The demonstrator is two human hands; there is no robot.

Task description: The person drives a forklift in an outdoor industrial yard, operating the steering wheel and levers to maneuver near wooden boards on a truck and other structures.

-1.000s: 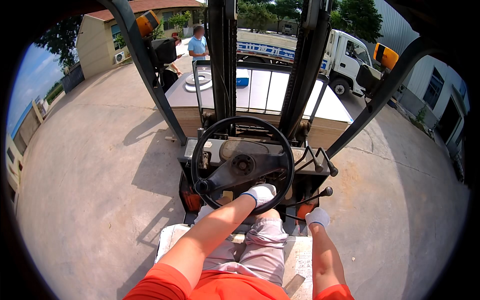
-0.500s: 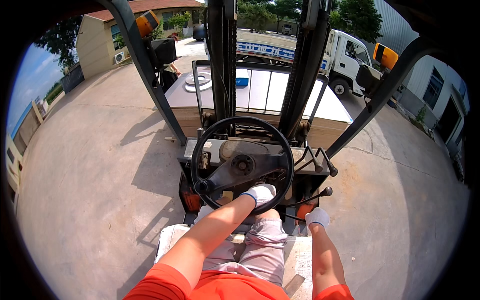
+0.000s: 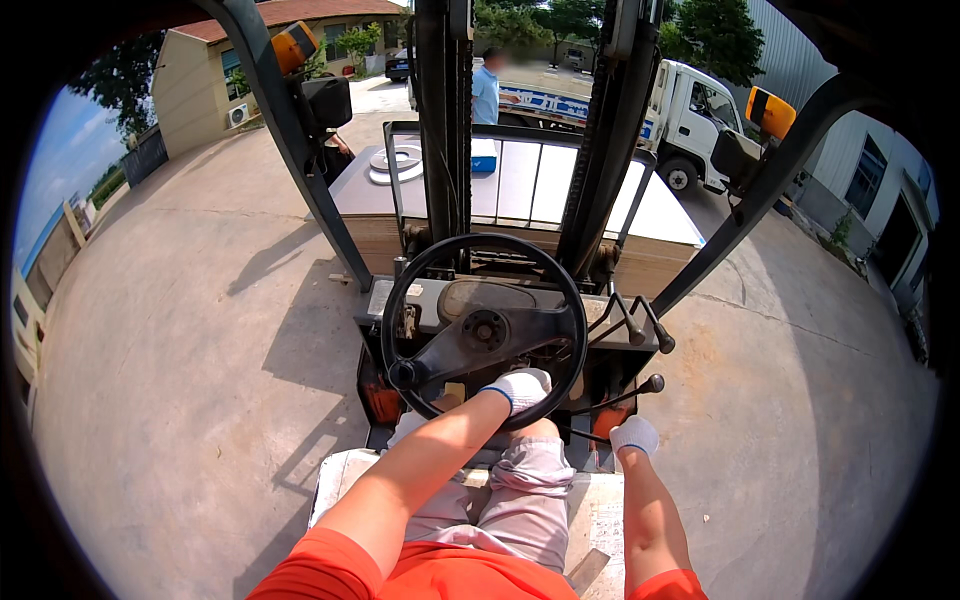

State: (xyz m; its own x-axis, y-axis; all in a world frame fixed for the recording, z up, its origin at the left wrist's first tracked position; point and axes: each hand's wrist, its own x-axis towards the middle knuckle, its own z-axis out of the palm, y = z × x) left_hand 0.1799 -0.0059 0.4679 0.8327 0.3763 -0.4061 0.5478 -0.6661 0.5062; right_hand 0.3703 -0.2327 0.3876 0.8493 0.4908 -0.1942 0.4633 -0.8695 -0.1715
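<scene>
In a white knit glove, my left hand (image 3: 522,388) lies closed at the lower right of the black steering wheel (image 3: 572,300). My left wrist crosses over the rim, and the fingertips are turned away from view. Out to the right of my seat, my gloved right hand (image 3: 635,434) is closed at the end of a low black lever (image 3: 580,432). A longer lever with a round black knob (image 3: 655,383) stands just above that hand. Bent control levers (image 3: 636,330) rise to the right of the wheel. My legs in pale trousers (image 3: 530,480) are below the wheel.
Beyond the forklift mast (image 3: 445,130) lies a wide stack of boards (image 3: 560,190) carrying white rings (image 3: 397,165) and a blue-and-white box (image 3: 484,158). A white truck (image 3: 690,110) stands behind. One person in blue (image 3: 486,95) is beside it; another person's arm (image 3: 342,148) shows left.
A person in a blue shirt has come into view between the mast rails, beside the truck. The person at the left has shifted slightly. My hands and the wheel stay where they were.
</scene>
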